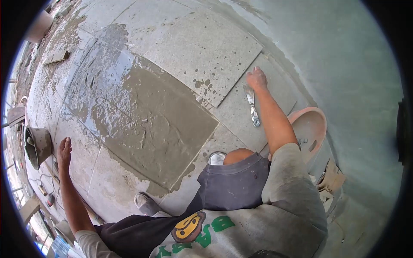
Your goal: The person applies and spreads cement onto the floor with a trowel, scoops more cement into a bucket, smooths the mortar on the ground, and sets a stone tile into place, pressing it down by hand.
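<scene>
My left hand is out at the left, fingers stretched, near a mortar-stained bucket; it holds nothing. My right hand is closed, with its fingers curled beside the edge of a large grey tile. Whether it grips that edge is hidden from me. Just below this hand, a putty knife with a smeared handle lies on another tile. Between my hands spreads a rectangle of wet grey mortar, with watery slurry on its far left part.
At my right stands a pinkish tub, with torn cardboard behind it. A flat float lies at the upper left. Another bucket is at the far left edge. My shoes are close to the mortar's near edge.
</scene>
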Tool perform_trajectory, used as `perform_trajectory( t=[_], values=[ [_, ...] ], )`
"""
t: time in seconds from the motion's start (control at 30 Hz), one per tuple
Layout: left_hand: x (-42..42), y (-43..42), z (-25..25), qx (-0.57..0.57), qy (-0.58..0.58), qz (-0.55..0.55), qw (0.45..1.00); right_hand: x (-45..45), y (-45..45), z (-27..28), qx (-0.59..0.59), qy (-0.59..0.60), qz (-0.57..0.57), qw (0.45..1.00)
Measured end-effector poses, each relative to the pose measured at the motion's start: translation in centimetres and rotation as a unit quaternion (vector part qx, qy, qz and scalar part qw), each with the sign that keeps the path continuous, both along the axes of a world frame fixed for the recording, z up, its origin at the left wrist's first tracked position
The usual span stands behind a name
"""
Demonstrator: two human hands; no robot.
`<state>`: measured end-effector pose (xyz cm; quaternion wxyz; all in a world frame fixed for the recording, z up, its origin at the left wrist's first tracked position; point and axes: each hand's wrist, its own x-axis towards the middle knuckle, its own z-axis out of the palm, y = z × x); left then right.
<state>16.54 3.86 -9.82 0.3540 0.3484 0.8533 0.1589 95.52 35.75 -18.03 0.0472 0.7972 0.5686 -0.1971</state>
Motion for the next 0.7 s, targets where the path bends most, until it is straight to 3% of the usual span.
perform_trajectory(
  t=[0.2, 0.23, 0.37, 0.43, 0.7],
  values=[
    [22.7, 6.4, -1.8, 0.007, -0.038, -0.037, 0.999, 2.4, 9.0, -0.3, 0.058, -0.05, 0.033, 0.996],
    [25.2, 6.3, -3.7, 0.048, -0.098, -0.004, 0.994, 3.1, 10.9, -1.0, 0.048, -0.064, 0.051, 0.995],
    [37.5, 6.4, -5.3, 0.0, -0.229, 0.172, 0.958, 4.1, 16.0, -3.3, -0.004, -0.045, 0.078, 0.996],
    [40.9, 6.0, -6.5, -0.024, -0.259, 0.154, 0.953, 2.8, 16.8, -3.2, -0.06, -0.061, 0.068, 0.994],
    [45.8, 7.6, -6.2, -0.017, -0.299, 0.166, 0.94, 4.7, 18.7, -3.0, -0.056, -0.026, 0.091, 0.994]
  ],
)
